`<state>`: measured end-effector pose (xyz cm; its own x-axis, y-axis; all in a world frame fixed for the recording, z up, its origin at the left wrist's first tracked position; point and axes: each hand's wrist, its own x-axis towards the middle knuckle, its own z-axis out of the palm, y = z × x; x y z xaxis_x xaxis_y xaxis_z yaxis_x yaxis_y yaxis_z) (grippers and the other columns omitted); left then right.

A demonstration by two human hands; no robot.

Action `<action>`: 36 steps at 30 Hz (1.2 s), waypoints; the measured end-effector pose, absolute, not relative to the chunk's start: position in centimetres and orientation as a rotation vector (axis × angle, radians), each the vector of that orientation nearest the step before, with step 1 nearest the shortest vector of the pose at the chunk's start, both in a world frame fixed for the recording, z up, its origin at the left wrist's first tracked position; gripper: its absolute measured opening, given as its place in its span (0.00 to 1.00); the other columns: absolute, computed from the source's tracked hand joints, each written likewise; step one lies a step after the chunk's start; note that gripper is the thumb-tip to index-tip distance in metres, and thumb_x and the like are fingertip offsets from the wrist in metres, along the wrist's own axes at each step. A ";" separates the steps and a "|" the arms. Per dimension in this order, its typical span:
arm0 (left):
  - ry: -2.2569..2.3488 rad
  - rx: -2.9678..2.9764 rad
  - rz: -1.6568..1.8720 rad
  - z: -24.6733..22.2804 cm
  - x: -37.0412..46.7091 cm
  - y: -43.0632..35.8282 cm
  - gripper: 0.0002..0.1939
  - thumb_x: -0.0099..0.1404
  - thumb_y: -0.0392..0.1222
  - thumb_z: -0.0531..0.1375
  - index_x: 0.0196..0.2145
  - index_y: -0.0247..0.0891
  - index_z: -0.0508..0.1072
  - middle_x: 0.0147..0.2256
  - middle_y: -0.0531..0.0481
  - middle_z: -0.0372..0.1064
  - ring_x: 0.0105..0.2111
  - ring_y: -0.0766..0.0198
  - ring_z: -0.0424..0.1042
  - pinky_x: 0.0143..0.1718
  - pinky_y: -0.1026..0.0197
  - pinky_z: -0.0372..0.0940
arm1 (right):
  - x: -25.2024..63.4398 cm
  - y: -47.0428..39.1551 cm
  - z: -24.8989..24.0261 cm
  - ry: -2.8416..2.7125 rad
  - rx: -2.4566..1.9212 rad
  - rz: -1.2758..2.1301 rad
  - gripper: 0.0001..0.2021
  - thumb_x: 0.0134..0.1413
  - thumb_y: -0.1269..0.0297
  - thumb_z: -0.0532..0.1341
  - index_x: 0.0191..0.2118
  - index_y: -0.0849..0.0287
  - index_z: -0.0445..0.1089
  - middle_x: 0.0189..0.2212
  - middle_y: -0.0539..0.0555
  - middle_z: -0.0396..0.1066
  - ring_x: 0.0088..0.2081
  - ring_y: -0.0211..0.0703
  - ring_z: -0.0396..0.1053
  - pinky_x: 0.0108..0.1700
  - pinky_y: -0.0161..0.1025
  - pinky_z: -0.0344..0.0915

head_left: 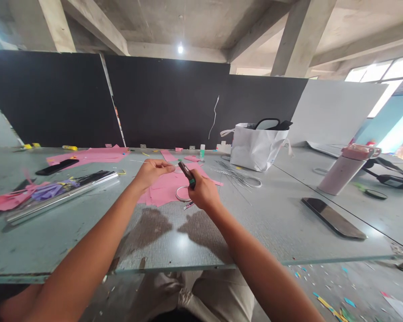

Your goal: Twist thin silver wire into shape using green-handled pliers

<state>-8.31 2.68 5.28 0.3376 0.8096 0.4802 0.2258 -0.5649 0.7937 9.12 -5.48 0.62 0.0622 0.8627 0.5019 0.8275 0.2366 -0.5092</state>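
My left hand is closed in a pinch on a thin pale wire, whose free end sticks out to the left. Gripped in my right hand is a pair of pliers with dark jaws and a bit of green on the handle. The jaws point up and left, close to my left fingertips; whether they touch the wire I cannot tell. Below both hands lie pink paper sheets. A ring of pale wire sits partly hidden by my right hand. Right of it spreads a bundle of thin wires.
A glue stick stands behind the papers. On the right are a white bag, a phone and a pink bottle. Leftward lie a clear film roll, a black phone-like object and more pink paper.
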 end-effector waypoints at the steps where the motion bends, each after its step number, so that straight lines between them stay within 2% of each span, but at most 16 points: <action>1: 0.955 2.021 1.285 5.2 -8.1 2.6 0.18 0.48 0.57 0.67 0.26 0.39 0.78 0.29 0.48 0.76 0.31 0.58 0.70 0.36 0.55 0.62 | 9.2 -5.3 0.5 -1.701 -1.560 0.107 0.18 0.45 0.71 0.55 0.45 0.54 0.66 0.32 0.54 0.71 0.33 0.49 0.68 0.34 0.38 0.57; 4: 1.131 2.196 1.737 4.7 -8.0 1.9 0.15 0.59 0.55 0.60 0.29 0.40 0.77 0.32 0.48 0.74 0.29 0.62 0.66 0.39 0.54 0.60 | 9.8 -4.4 0.2 -1.531 -1.494 0.329 0.15 0.43 0.71 0.55 0.41 0.54 0.66 0.27 0.50 0.68 0.29 0.44 0.66 0.32 0.38 0.59; 6: 1.048 2.385 1.952 4.1 -7.9 1.2 0.17 0.65 0.52 0.54 0.26 0.40 0.73 0.28 0.49 0.70 0.28 0.63 0.64 0.38 0.55 0.59 | 10.4 -3.8 0.1 -1.388 -1.425 0.525 0.14 0.40 0.70 0.55 0.38 0.54 0.64 0.22 0.46 0.63 0.24 0.41 0.63 0.29 0.37 0.59; 7: 0.926 2.532 1.903 3.6 -7.8 0.9 0.18 0.67 0.51 0.51 0.24 0.40 0.70 0.25 0.49 0.67 0.27 0.63 0.64 0.36 0.56 0.58 | 10.6 -3.6 0.1 -1.313 -1.374 0.642 0.14 0.39 0.70 0.55 0.37 0.54 0.64 0.20 0.45 0.61 0.22 0.40 0.61 0.27 0.37 0.59; 10: 0.705 2.906 1.265 1.6 -7.0 1.0 0.21 0.68 0.51 0.49 0.20 0.41 0.65 0.19 0.52 0.62 0.22 0.65 0.61 0.28 0.60 0.55 | 11.2 -3.7 0.5 -1.119 -1.180 1.005 0.16 0.35 0.69 0.56 0.37 0.55 0.62 0.16 0.42 0.56 0.17 0.37 0.58 0.21 0.35 0.58; 12: 0.909 2.845 1.171 0.5 -6.5 1.8 0.16 0.68 0.52 0.51 0.29 0.42 0.70 0.23 0.54 0.67 0.22 0.66 0.63 0.27 0.62 0.55 | 11.3 -4.1 0.9 -1.065 -1.085 1.191 0.17 0.33 0.69 0.58 0.37 0.55 0.63 0.15 0.42 0.57 0.17 0.37 0.59 0.20 0.35 0.59; 13: 1.009 2.778 1.299 0.1 -6.4 2.3 0.13 0.67 0.52 0.53 0.36 0.42 0.71 0.27 0.54 0.69 0.23 0.65 0.65 0.27 0.62 0.56 | 11.3 -4.4 1.0 -1.063 -1.064 1.259 0.18 0.32 0.69 0.59 0.37 0.56 0.63 0.15 0.42 0.58 0.17 0.36 0.59 0.20 0.35 0.60; 15: 1.085 2.711 1.661 -0.1 -6.5 3.3 0.16 0.65 0.52 0.57 0.45 0.41 0.70 0.36 0.49 0.72 0.31 0.62 0.69 0.34 0.60 0.60 | 11.1 -4.8 1.2 -1.086 -1.049 1.357 0.18 0.32 0.69 0.60 0.37 0.57 0.64 0.15 0.43 0.60 0.17 0.36 0.60 0.20 0.35 0.61; 17: 1.028 2.797 1.876 0.3 -7.1 3.9 0.17 0.63 0.51 0.60 0.46 0.41 0.71 0.41 0.45 0.72 0.39 0.57 0.69 0.42 0.56 0.59 | 10.9 -5.0 1.1 -1.135 -1.048 1.412 0.18 0.32 0.70 0.60 0.37 0.58 0.64 0.15 0.44 0.60 0.16 0.36 0.60 0.19 0.35 0.61; 20: 0.973 2.989 1.865 1.2 -8.1 4.0 0.10 0.63 0.49 0.62 0.41 0.47 0.75 0.40 0.48 0.72 0.41 0.56 0.67 0.47 0.52 0.55 | 10.4 -5.2 0.9 -1.228 -1.054 1.448 0.16 0.33 0.71 0.60 0.36 0.58 0.65 0.15 0.44 0.61 0.16 0.36 0.60 0.18 0.35 0.61; 23: 0.965 3.070 1.792 1.7 -8.9 3.8 0.03 0.63 0.48 0.62 0.34 0.51 0.77 0.37 0.51 0.73 0.41 0.56 0.66 0.48 0.49 0.51 | 10.2 -5.3 0.9 -1.287 -1.088 1.441 0.15 0.33 0.71 0.60 0.35 0.58 0.65 0.15 0.44 0.60 0.15 0.36 0.60 0.17 0.34 0.61; 27: 0.984 3.040 1.796 1.9 -9.3 3.8 0.04 0.61 0.49 0.64 0.30 0.52 0.77 0.34 0.52 0.73 0.40 0.55 0.65 0.49 0.47 0.49 | 10.2 -5.4 0.9 -1.311 -1.111 1.442 0.15 0.33 0.71 0.60 0.34 0.58 0.66 0.15 0.44 0.60 0.16 0.36 0.60 0.17 0.34 0.61; 36: 0.971 3.021 1.791 2.3 -9.8 3.9 0.05 0.61 0.51 0.64 0.30 0.52 0.78 0.35 0.52 0.76 0.41 0.54 0.65 0.48 0.46 0.47 | 10.2 -5.5 0.8 -1.332 -1.073 1.449 0.15 0.32 0.71 0.60 0.34 0.58 0.66 0.15 0.44 0.61 0.16 0.35 0.59 0.17 0.33 0.60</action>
